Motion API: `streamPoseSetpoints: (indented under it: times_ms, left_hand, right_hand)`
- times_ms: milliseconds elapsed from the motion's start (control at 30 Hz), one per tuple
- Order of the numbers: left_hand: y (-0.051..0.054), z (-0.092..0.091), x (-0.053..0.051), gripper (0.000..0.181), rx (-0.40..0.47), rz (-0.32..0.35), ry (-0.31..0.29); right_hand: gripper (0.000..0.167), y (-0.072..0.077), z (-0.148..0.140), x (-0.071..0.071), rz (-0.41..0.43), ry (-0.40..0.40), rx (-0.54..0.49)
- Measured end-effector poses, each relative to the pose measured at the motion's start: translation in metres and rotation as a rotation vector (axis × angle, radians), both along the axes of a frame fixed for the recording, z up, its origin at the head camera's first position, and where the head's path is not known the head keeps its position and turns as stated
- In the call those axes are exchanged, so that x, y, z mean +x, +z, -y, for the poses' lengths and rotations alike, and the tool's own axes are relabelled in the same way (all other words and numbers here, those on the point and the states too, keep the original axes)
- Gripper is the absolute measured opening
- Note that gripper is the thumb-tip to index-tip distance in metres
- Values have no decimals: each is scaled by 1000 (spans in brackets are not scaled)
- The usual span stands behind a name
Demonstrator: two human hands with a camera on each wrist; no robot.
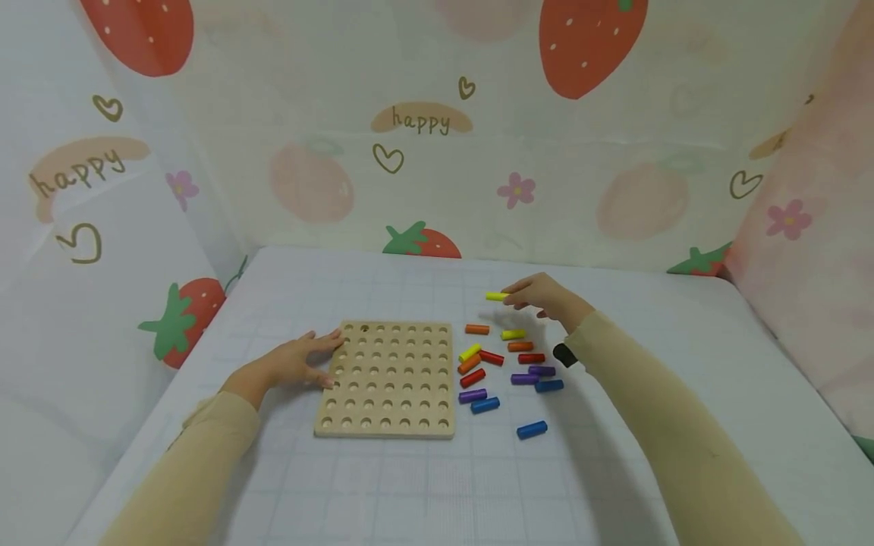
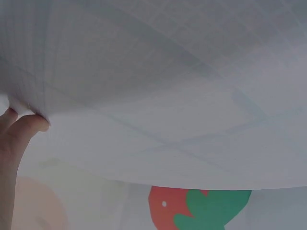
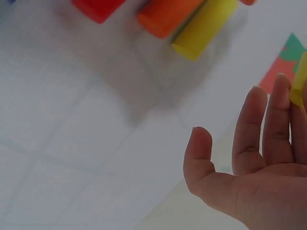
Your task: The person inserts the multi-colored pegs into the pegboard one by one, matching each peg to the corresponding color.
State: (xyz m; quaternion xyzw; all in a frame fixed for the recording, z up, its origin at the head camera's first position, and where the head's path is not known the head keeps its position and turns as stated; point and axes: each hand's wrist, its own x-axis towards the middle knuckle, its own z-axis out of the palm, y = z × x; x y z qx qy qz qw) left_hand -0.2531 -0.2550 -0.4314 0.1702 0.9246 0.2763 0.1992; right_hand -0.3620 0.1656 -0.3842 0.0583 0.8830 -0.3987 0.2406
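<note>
Head view: "happy" (image 1: 421, 121) on backdrop (image 1: 580, 136), left hand (image 1: 292, 362) wide against pegboard (image 1: 403, 364), right hand (image 1: 548, 297) with pinched yellow peg (image 1: 495, 296).

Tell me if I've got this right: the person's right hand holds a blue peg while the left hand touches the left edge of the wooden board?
Not quite: the peg in the right hand is yellow, not blue, as the head view shows. The left hand does touch the left edge of the wooden board.
</note>
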Motion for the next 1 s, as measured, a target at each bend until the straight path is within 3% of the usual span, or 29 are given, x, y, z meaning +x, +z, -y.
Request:
streamPoseSetpoints:
  times_ms: [333,733,1000]
  left_hand:
    - [-3,0,1,93,6,-1,-4]
    - [-1,1,1,92,9,5,-8]
    - [-1,2,2,94,26,26,8]
  right_hand:
    - [42,11,4,17,11,-62,-166]
    - [37,7,23,25,-29,-18,-206]
    - [35,7,35,30,-20,-55,-219]
